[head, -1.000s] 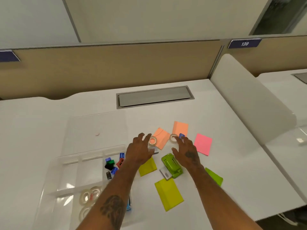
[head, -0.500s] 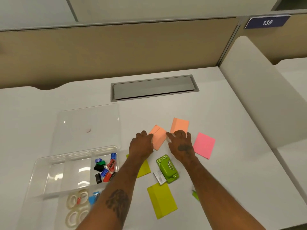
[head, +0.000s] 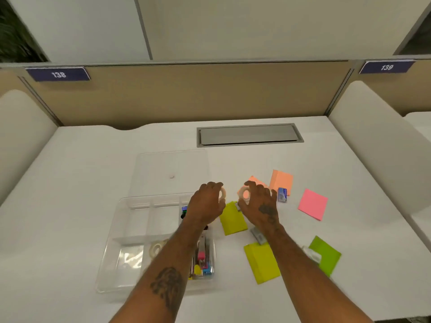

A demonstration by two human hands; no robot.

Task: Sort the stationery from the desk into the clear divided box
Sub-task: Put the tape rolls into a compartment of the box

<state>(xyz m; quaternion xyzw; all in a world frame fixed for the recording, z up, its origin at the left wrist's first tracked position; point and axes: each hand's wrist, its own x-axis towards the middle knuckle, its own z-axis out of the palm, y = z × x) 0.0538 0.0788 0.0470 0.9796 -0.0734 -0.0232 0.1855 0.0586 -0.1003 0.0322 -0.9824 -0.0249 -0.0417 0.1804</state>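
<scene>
My left hand [head: 206,203] is shut on a small clear tape roll [head: 223,194], held just above the desk right of the clear divided box [head: 121,231]. A second tape roll [head: 243,194] is gripped by my right hand [head: 258,205], a little to the right of the first. The box holds tape rolls [head: 156,249] in a near compartment and small coloured items [head: 201,262] in its right compartments. On the desk lie orange sticky pads [head: 281,181], a pink pad [head: 313,203], yellow pads [head: 233,220] and a green pad [head: 325,255]. A blue staple box [head: 282,195] lies beside my right hand.
The box's clear lid [head: 171,172] lies flat behind the box. A grey cable hatch [head: 249,135] is set in the desk at the back. White rounded dividers [head: 377,145] bound the desk on both sides. A small grey box [head: 257,235] lies under my right wrist.
Both hands pressed down on the tape rolls near the orange pads, then lifted them and moved left toward the box. The camera view has tilted up and shifted.
</scene>
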